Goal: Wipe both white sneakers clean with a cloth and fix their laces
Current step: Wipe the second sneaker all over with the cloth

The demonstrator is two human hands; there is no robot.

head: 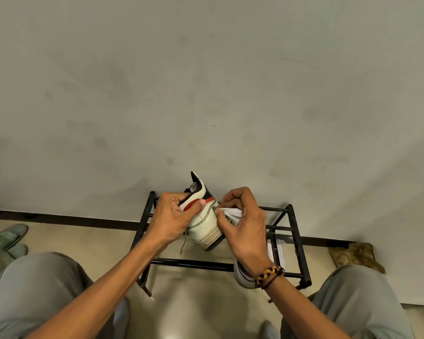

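home entryway, shoe rack, slippers

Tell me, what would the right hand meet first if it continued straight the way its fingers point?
Probably the held sneaker: the right hand pinches the cloth, its fingers pointing left at the sneaker's side.

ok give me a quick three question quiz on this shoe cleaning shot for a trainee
1. True or false: the left hand grips the raised sneaker.
2. What does the right hand hold against that sneaker? A) brush B) white cloth C) sponge
3. Fill in: the second sneaker lies on the black metal ____.

Key: 1 true; 2 B; 3 rack.
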